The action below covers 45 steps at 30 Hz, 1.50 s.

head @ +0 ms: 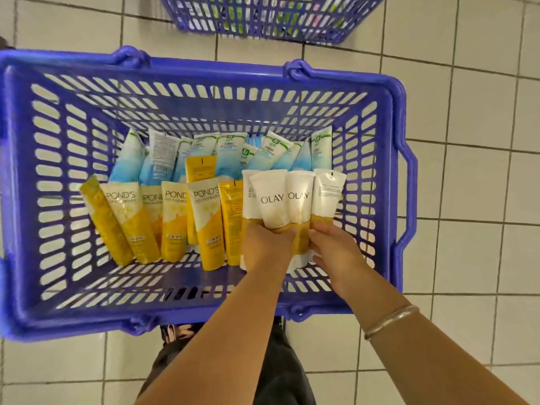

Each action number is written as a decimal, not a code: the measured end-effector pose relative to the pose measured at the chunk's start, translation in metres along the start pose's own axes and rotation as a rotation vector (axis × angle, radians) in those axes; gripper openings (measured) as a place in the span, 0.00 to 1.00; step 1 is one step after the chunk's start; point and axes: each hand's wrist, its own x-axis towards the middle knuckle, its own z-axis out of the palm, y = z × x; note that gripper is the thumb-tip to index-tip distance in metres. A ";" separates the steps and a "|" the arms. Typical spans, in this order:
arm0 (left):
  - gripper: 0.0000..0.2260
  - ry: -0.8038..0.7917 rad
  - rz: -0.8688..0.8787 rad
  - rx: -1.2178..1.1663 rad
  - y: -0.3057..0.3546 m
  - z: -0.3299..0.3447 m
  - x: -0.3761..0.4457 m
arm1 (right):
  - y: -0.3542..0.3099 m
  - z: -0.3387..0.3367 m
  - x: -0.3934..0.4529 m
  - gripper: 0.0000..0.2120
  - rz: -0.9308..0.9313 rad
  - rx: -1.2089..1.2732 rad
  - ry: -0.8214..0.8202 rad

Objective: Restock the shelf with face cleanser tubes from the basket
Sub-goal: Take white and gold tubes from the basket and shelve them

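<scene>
Down in the blue basket [394, 118] on the tiled floor [467, 83], left hand [267, 247] and right hand [336, 247] each grip white Olay tubes [295, 200] near the right wall; yellow tubes [175, 217] fill the left, upper walls clear.

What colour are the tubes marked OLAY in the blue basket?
The OLAY tubes are white above, golden yellow below; head view.
</scene>
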 end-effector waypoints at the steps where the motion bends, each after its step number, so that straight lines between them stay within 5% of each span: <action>1: 0.20 0.013 0.012 -0.027 -0.001 0.001 0.000 | 0.000 0.001 0.002 0.14 -0.010 -0.015 0.014; 9: 0.14 -0.089 0.096 -0.078 -0.025 -0.045 0.012 | 0.006 0.028 0.018 0.05 -0.183 -0.328 0.215; 17: 0.10 -0.152 0.159 -0.290 -0.033 -0.101 0.019 | 0.010 0.051 0.021 0.16 -0.168 -0.254 0.389; 24: 0.14 -0.199 0.265 -0.219 -0.035 -0.129 0.015 | 0.013 0.044 0.027 0.22 -0.173 -0.749 0.331; 31: 0.10 -0.166 0.256 -0.305 -0.024 -0.173 -0.006 | -0.012 0.042 -0.020 0.16 -0.245 -0.275 0.211; 38: 0.08 -0.026 0.364 -0.426 0.018 -0.254 -0.084 | -0.082 0.028 -0.147 0.09 -0.381 0.151 -0.202; 45: 0.10 -0.054 0.497 -0.595 0.067 -0.363 -0.202 | -0.175 0.036 -0.302 0.06 -0.542 0.290 -0.280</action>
